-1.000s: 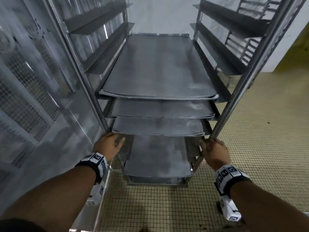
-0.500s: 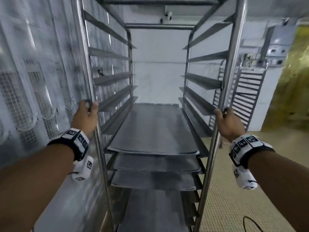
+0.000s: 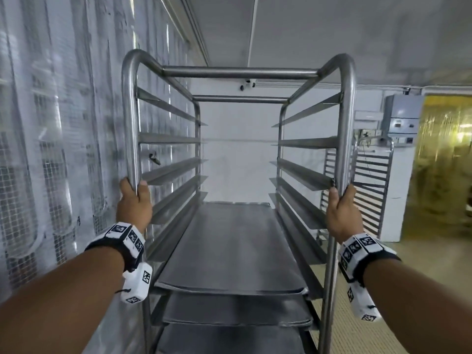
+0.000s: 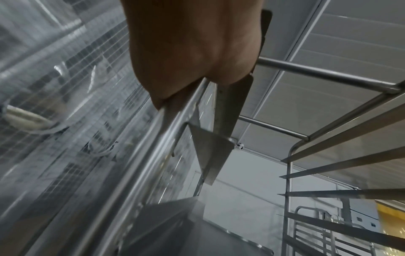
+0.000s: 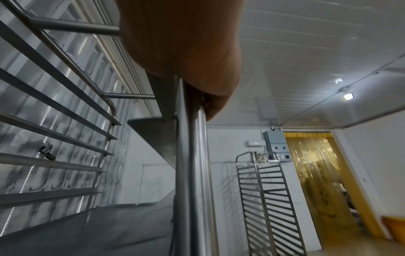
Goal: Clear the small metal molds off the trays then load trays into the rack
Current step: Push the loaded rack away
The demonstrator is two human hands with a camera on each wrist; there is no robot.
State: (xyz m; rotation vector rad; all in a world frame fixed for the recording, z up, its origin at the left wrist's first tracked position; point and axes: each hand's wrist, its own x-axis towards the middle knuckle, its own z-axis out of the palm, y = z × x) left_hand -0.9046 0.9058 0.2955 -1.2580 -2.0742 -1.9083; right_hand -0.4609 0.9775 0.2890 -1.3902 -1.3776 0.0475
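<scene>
A tall steel rack (image 3: 240, 72) stands right in front of me. Several flat metal trays (image 3: 235, 246) sit on its lower runners; the upper runners are bare. My left hand (image 3: 134, 200) grips the rack's near left upright. My right hand (image 3: 341, 208) grips the near right upright. In the left wrist view the left hand (image 4: 186, 52) wraps the post (image 4: 140, 155) from behind, and in the right wrist view the right hand (image 5: 186, 52) wraps the other post (image 5: 192, 173). No small molds are in view.
A plastic-sheeted mesh wall (image 3: 51, 149) runs close along the left. A second bare rack (image 3: 370, 190) stands behind on the right, by a white wall with a grey box (image 3: 401, 116). A yellow strip curtain (image 3: 444, 175) covers a doorway at far right. The floor is tiled.
Both hands have moved up the rack's front uprights, from near the bottom trays to mid height. My view has lifted from the lower trays to the rack's top.
</scene>
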